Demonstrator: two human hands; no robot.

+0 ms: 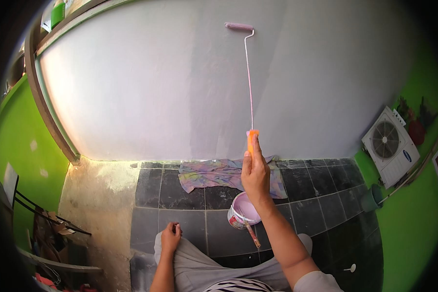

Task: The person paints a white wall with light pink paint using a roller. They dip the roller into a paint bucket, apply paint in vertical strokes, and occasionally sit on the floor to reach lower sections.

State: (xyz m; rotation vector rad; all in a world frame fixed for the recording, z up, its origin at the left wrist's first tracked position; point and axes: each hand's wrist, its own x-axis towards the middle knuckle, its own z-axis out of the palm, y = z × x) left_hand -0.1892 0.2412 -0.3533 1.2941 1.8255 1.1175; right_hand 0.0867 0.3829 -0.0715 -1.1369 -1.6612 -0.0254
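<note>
My right hand (256, 175) grips the orange handle (253, 140) of a paint roller. Its long thin frame runs up the wall, and the pinkish roller sleeve (239, 26) lies against the pale painted wall (142, 80). My left hand (171, 236) rests on my knee with its fingers curled; no tool shows in it. Below my right forearm stands a bucket of pale pink-lilac paint (249, 208), partly hidden by that arm. A paintbrush (253, 234) leans over the bucket's near rim. A crumpled checked cloth (211, 173) is spread on the floor along the wall's foot.
Dark floor tiles (182, 222) meet bare concrete (98, 189) at left. At right, an air conditioner's outdoor unit (390, 146) hangs on the green wall, above a dark green bucket (371, 198). Cardboard scraps (58, 228) and a curved rail (58, 263) are at lower left.
</note>
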